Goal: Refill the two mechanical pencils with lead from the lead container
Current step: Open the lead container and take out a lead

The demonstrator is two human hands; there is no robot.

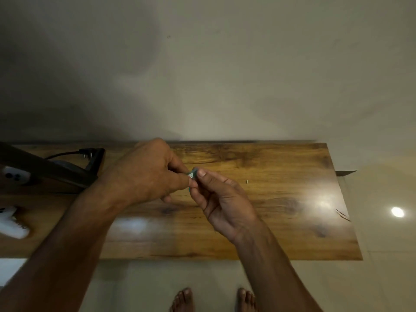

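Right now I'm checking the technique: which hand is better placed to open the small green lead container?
Probably the left hand. The right hand cradles the green lead container from below, thumb on top, steadying it. The left hand's fingertips already pinch its near end above the wooden table, ready to pull.

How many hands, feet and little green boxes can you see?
Hands: 2, the left hand and the right hand
Bare feet: 2
Green lead container: 1, pinched between both hands
Total: 5

both hands (pixel 191 183) pinch small green lead container (pixel 193 174) above wooden table (pixel 281 199).
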